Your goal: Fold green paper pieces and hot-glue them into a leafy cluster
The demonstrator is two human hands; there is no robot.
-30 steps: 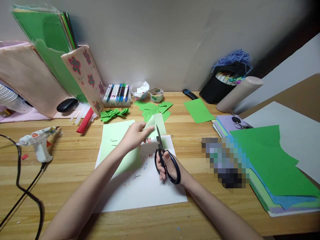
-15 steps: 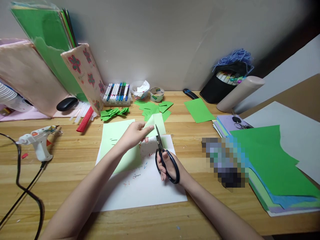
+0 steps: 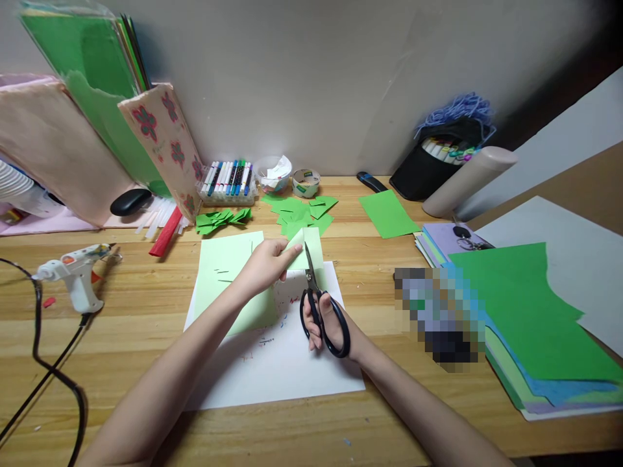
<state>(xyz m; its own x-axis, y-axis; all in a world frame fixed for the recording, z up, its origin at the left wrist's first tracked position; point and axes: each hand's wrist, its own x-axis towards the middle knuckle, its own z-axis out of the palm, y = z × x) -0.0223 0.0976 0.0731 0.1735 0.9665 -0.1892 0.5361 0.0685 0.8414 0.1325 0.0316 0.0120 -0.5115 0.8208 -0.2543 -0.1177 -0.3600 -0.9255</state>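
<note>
Between its thumb and fingers, my left hand pinches a folded piece of pale green paper. My right hand grips black-handled scissors, fingers through the loops. The blades point away from me and lie at the paper, close to my left thumb; whether they cut into it is hard to make out. Beneath the hands lies a white sheet with small coloured marks. A larger pale green sheet with a few dark pencil strokes rests on it, partly under my left wrist.
Bright green cut pieces and folded green strips lie behind the hands. A marker box and tape roll stand by the wall. At left is a glue gun with its cord; at right, stacked coloured paper.
The pale green piece has tipped lower and spread slightly, its folded edge now against the scissor blades. The blades have come closer together, and both hands have shifted only a little.
</note>
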